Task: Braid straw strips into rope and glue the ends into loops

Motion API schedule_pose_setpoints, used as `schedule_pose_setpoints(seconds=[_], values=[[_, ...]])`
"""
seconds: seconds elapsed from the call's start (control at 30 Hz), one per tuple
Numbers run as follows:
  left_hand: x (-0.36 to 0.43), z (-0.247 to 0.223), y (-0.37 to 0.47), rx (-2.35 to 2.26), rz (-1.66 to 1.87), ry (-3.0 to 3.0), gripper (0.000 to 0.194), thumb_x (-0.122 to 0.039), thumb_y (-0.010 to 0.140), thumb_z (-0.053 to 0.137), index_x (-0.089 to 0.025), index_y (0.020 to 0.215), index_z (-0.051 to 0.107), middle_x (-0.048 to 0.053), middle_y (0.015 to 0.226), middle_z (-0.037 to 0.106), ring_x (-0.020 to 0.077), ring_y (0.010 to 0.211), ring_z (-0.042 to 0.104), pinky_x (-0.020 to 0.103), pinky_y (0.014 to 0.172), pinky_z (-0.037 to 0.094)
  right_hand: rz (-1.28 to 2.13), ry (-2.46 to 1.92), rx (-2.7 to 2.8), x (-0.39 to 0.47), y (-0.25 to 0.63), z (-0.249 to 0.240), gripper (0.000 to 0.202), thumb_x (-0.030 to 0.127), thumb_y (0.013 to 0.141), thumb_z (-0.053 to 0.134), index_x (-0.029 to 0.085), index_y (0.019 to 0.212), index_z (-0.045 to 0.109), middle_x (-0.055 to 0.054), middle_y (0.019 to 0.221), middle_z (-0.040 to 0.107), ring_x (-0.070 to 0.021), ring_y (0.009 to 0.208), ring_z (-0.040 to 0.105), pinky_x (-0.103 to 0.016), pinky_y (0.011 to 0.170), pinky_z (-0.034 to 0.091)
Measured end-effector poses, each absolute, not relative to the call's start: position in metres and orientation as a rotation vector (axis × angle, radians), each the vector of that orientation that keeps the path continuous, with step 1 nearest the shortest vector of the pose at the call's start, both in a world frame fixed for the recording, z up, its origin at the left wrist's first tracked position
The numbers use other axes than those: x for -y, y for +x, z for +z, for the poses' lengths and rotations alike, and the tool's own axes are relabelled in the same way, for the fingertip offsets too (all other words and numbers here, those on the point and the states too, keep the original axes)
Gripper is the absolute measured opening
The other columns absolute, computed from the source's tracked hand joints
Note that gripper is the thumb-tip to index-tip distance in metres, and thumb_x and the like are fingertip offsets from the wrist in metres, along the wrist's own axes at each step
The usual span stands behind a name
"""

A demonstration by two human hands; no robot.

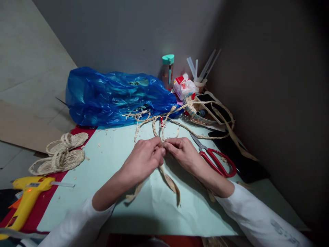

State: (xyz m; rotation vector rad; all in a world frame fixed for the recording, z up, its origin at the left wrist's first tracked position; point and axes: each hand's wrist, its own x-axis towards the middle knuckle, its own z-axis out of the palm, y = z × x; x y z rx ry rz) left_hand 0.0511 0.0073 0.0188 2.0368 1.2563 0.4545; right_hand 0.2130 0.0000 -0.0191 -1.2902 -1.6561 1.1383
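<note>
Both hands meet at the middle of the table over a braided straw cord (162,132). My left hand (145,156) is closed, its thumb and fingers pinching the cord's lower end. From the other side, my right hand (183,151) pinches the same spot between thumb and fingertips. Loose flat strands (171,183) hang below the hands toward the near edge. A small red piece (161,121) is on the cord just above the fingers. Longer braided cord (200,135) loops out behind the hands to the right. The fingertips partly hide the join.
Red-handled scissors (217,163) lie beside my right forearm. Behind are a blue plastic bag (115,97), a bottle (168,72), a tissue pack (183,86) and a basket (191,106). At left are woven sandals (60,159) and a yellow glue gun (29,197) on the table (89,171).
</note>
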Motion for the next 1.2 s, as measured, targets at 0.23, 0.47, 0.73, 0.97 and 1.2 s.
schedule_pose_setpoints(seconds=[0.23,0.47,0.73,0.97,1.2], values=[[0.005,0.007,0.064,-1.236,0.405,2.146,0.018,-0.022,0.087,0.049,-0.018,0.074,0.061,0.005,0.068,0.066,0.0176,0.058,0.056,0.031,0.061,0.036,1.564,-1.093,1.239,-0.002,0.217,-0.027,0.026,0.037,0.086,0.058,0.013,0.076,0.064,0.004,0.061,0.048,-0.0080,0.052,0.033,-0.024,0.050,0.020],[-0.030,0.014,0.045,-1.054,0.780,1.477,0.015,-0.029,0.084,0.057,-0.015,0.081,0.062,0.001,0.069,0.062,0.0093,0.053,0.051,0.023,0.054,0.040,1.544,-1.183,1.324,-0.002,0.221,-0.010,0.029,0.035,0.084,0.061,0.015,0.064,0.058,0.003,0.059,0.047,-0.0074,0.052,0.033,-0.024,0.051,0.023],[-0.034,-0.003,0.043,-1.030,0.402,1.975,0.026,-0.027,0.093,0.039,-0.019,0.097,0.063,-0.003,0.060,0.056,0.0122,0.052,0.050,0.025,0.058,0.038,1.589,-1.128,1.240,-0.010,0.230,-0.022,0.028,0.040,0.082,0.064,0.016,0.070,0.057,0.004,0.062,0.044,-0.0081,0.054,0.032,-0.023,0.052,0.023],[-0.042,0.002,0.034,-1.262,0.179,2.340,0.024,-0.033,0.086,0.052,-0.019,0.073,0.067,0.004,0.069,0.066,0.0190,0.067,0.055,0.029,0.062,0.033,1.597,-1.150,1.287,-0.010,0.231,-0.014,0.030,0.039,0.081,0.065,0.015,0.066,0.057,0.003,0.065,0.050,-0.0073,0.054,0.032,-0.023,0.052,0.023],[-0.043,0.010,0.026,-1.786,0.237,2.356,0.025,-0.023,0.085,0.051,-0.015,0.075,0.072,0.017,0.076,0.071,0.0328,0.077,0.065,0.037,0.066,0.039,1.592,-1.173,1.356,-0.008,0.230,-0.016,0.032,0.043,0.084,0.062,0.016,0.067,0.057,0.005,0.058,0.042,-0.0074,0.051,0.028,-0.024,0.050,0.017]])
